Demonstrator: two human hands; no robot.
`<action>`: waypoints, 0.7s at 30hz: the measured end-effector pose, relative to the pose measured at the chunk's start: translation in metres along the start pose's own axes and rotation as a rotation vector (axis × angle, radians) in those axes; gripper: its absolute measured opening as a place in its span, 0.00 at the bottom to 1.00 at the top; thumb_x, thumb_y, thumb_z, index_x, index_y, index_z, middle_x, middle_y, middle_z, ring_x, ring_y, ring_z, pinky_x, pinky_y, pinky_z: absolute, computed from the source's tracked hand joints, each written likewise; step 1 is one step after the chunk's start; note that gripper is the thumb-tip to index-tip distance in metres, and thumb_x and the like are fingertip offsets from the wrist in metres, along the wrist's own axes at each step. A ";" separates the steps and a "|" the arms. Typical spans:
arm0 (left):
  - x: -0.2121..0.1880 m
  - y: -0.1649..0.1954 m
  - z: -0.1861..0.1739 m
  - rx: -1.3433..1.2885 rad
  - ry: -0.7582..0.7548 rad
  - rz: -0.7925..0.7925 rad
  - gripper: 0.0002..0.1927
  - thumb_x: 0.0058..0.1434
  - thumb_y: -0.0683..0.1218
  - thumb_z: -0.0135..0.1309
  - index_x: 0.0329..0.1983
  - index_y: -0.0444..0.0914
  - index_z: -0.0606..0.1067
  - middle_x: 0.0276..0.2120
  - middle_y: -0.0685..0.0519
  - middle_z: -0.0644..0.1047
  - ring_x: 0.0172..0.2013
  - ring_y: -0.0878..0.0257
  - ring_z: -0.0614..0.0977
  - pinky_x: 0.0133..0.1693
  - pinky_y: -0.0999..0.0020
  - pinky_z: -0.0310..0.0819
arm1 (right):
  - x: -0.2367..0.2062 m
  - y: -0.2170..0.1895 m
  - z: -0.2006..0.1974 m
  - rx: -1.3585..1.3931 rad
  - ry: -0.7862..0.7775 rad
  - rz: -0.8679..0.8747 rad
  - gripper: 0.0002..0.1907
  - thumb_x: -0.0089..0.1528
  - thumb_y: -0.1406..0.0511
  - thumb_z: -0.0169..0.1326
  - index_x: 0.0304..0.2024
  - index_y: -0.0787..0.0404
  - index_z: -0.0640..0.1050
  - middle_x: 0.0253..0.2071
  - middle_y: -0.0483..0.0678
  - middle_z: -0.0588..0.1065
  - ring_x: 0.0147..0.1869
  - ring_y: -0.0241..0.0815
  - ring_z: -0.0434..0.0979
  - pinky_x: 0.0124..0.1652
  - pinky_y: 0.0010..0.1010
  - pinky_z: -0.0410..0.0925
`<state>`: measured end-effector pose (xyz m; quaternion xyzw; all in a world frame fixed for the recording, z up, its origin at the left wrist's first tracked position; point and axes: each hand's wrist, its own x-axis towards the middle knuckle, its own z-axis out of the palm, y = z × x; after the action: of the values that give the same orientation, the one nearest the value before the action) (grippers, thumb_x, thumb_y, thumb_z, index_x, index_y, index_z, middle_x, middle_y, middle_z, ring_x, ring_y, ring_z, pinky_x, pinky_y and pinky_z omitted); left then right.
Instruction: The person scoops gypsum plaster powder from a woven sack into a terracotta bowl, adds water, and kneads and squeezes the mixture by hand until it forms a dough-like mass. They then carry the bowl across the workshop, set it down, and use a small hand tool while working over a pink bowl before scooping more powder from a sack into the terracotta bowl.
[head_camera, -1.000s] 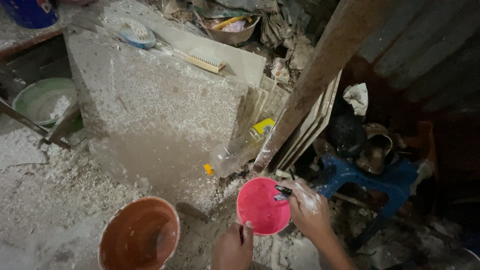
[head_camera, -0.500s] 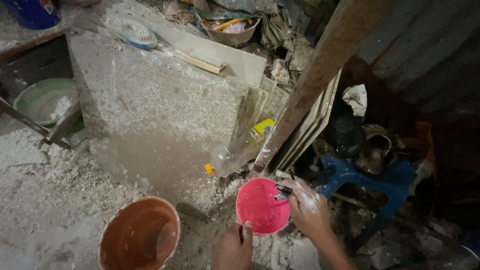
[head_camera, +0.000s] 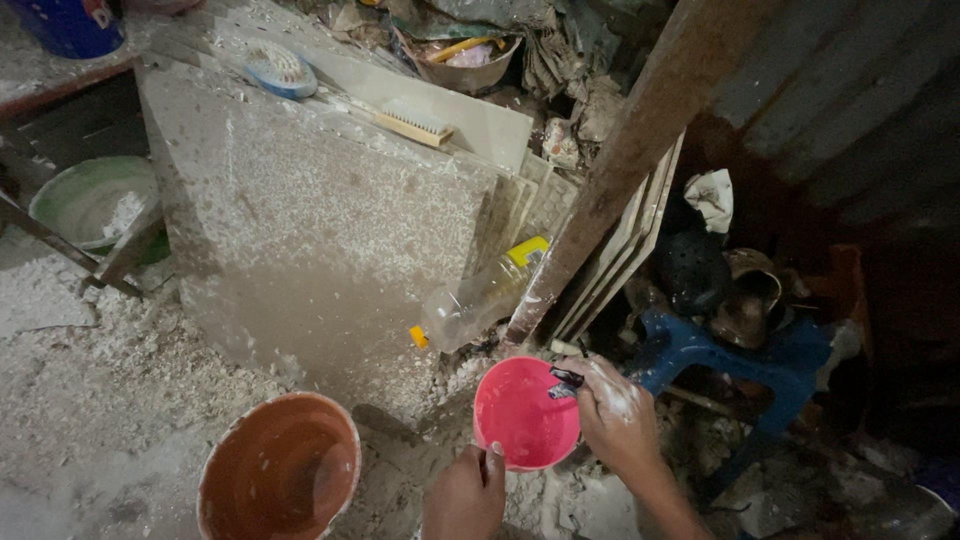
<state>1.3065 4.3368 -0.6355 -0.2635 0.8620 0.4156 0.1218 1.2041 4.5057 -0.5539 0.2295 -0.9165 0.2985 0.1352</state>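
— Two hands on one vessel: report the pink bowl.

— Pink bowl sits low in the frame, mouth tilted toward the camera, held between both hands above dusty ground. Right hand has its fingers curled over the bowl's right rim, pinching a small dark object against the inside edge. Hand is coated in white powder.

— And the left hand?

— Fingers closed in a loose fist at the bowl's lower left rim; the thumb touches the rim. What lies inside the fist, I cannot tell.

— Surroundings, working outward from the fingers?

— Just left of the left hand's knuckles, an orange bucket, open and upright. Above the fingers, a clear plastic bottle lies on its side against a large grey slab. A wooden post leans diagonally above the right hand. Right of those fingers, a blue plastic stool. Farther off, on the slab's top edge, a scrub brush; far left, a green basin.
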 end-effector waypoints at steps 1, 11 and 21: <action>0.000 0.000 0.000 0.003 -0.007 0.001 0.21 0.67 0.60 0.46 0.35 0.39 0.77 0.31 0.40 0.81 0.37 0.41 0.84 0.41 0.44 0.75 | 0.000 -0.001 -0.001 0.019 -0.010 0.032 0.18 0.56 0.72 0.47 0.46 0.58 0.81 0.48 0.53 0.81 0.53 0.56 0.80 0.51 0.42 0.72; -0.004 0.001 -0.003 0.003 -0.023 -0.032 0.21 0.67 0.60 0.47 0.38 0.40 0.77 0.32 0.40 0.81 0.38 0.40 0.83 0.42 0.43 0.75 | 0.001 -0.014 -0.007 0.066 -0.029 0.084 0.19 0.56 0.71 0.46 0.46 0.56 0.81 0.45 0.50 0.81 0.44 0.54 0.83 0.44 0.41 0.74; 0.001 -0.006 0.001 -0.012 0.011 -0.025 0.19 0.65 0.59 0.49 0.39 0.41 0.78 0.33 0.39 0.81 0.40 0.39 0.82 0.43 0.42 0.75 | 0.001 -0.012 -0.005 0.073 -0.018 0.033 0.18 0.55 0.71 0.46 0.45 0.56 0.81 0.46 0.50 0.80 0.44 0.54 0.82 0.42 0.40 0.74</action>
<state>1.3090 4.3348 -0.6404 -0.2774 0.8568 0.4176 0.1211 1.2102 4.5002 -0.5435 0.2216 -0.9098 0.3321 0.1135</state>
